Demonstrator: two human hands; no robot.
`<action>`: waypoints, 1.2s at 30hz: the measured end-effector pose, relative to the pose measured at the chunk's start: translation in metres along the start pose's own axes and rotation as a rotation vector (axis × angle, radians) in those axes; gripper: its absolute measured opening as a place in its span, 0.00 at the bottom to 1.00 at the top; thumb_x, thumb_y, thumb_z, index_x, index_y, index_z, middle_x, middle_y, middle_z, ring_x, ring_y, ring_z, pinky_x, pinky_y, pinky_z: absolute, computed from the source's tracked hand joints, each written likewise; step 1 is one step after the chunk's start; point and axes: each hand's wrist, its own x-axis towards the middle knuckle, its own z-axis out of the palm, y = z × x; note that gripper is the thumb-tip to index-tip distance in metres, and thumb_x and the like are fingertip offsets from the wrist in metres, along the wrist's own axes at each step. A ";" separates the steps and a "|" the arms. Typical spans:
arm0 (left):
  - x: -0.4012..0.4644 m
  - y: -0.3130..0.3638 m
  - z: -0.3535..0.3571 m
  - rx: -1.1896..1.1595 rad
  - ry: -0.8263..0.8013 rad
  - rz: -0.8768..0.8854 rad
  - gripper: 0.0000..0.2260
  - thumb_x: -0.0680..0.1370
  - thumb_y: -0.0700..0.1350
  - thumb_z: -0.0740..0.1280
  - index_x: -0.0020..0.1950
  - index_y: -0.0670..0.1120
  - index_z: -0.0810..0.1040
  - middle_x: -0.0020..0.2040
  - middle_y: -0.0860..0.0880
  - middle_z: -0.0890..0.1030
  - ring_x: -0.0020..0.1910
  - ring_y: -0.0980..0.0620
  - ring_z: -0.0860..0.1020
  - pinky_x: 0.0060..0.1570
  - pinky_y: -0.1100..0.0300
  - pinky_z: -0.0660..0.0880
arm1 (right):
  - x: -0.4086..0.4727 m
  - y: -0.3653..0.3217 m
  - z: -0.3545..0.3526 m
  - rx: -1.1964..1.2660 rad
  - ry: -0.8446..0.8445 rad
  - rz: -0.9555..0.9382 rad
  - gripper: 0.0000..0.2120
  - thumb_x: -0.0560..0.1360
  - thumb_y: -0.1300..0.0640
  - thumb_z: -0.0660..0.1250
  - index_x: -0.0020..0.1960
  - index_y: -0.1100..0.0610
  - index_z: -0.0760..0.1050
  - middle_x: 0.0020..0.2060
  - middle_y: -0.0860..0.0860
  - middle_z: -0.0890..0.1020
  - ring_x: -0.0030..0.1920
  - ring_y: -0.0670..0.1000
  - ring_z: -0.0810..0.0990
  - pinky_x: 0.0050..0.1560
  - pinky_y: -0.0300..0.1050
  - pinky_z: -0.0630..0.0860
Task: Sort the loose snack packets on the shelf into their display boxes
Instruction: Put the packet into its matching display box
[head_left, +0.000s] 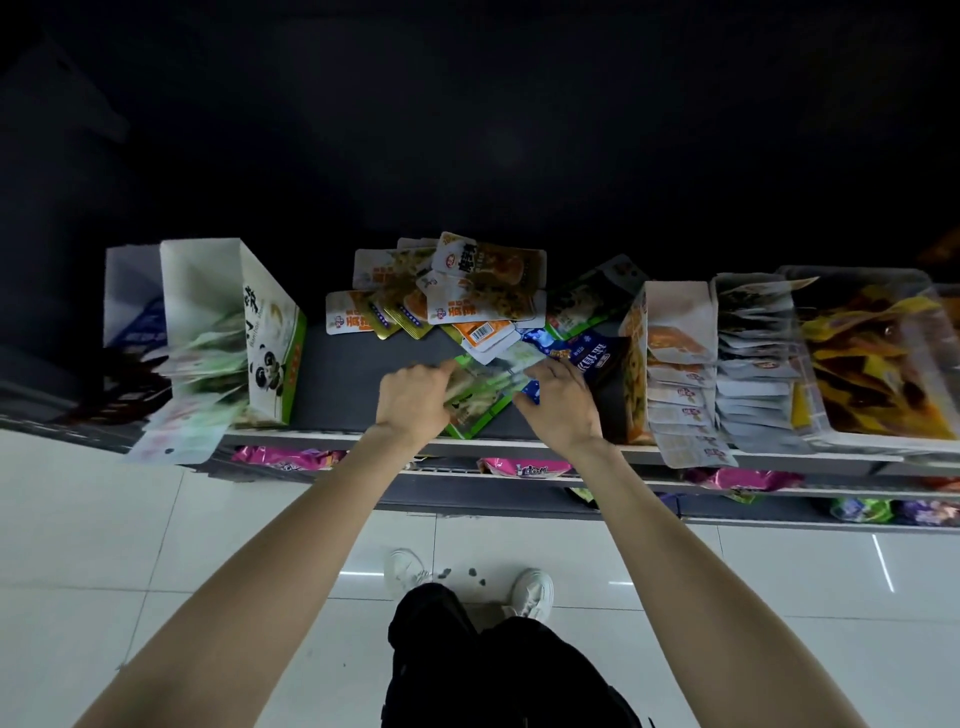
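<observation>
A: Step in hand, by my reading: gathering the green packets (480, 397) at the front of the shelf (337, 374). Left hand (415, 397) curled around the bundle's left end. Right hand (558, 402) lay on the right end, fingers bent over it; whether it truly gripped, I couldn't tell. Advice: square the edges before lifting, and keep the blue packet (597, 364) just beside them out of the bundle.

B: Containers, biggest first?

A: Clear bin (810, 364), far right, held yellow and orange bags. Panda box (270, 338), left, held green packets fanned forward and spilling over the shelf edge; the likely home for the bundle. Orange display box (636, 332), right of centre, held a row of pale orange-printed packets; grey packets (753, 364) stood in a row next to it.

B: What remained loose?

A: The orange-and-white heap (441, 291) at the back, well apart from the panda box.
</observation>
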 end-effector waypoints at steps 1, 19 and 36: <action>0.000 -0.001 0.000 -0.002 0.011 -0.041 0.16 0.75 0.46 0.68 0.62 0.52 0.73 0.47 0.49 0.82 0.47 0.47 0.80 0.41 0.56 0.74 | -0.003 -0.003 -0.001 0.047 0.010 0.014 0.20 0.78 0.50 0.61 0.68 0.57 0.69 0.69 0.54 0.69 0.71 0.56 0.61 0.71 0.49 0.59; -0.109 -0.042 -0.070 -0.240 0.614 0.186 0.12 0.69 0.44 0.72 0.52 0.51 0.83 0.45 0.53 0.81 0.42 0.53 0.75 0.31 0.61 0.76 | -0.067 -0.123 -0.041 0.753 0.093 0.112 0.07 0.70 0.56 0.71 0.43 0.48 0.75 0.40 0.50 0.84 0.41 0.53 0.84 0.44 0.60 0.80; -0.102 -0.242 -0.067 -0.344 0.271 -0.140 0.20 0.67 0.41 0.75 0.58 0.49 0.79 0.54 0.49 0.80 0.54 0.45 0.76 0.54 0.50 0.74 | 0.037 -0.301 -0.001 0.396 0.373 -0.320 0.13 0.76 0.56 0.67 0.51 0.65 0.79 0.37 0.62 0.83 0.38 0.62 0.81 0.37 0.49 0.75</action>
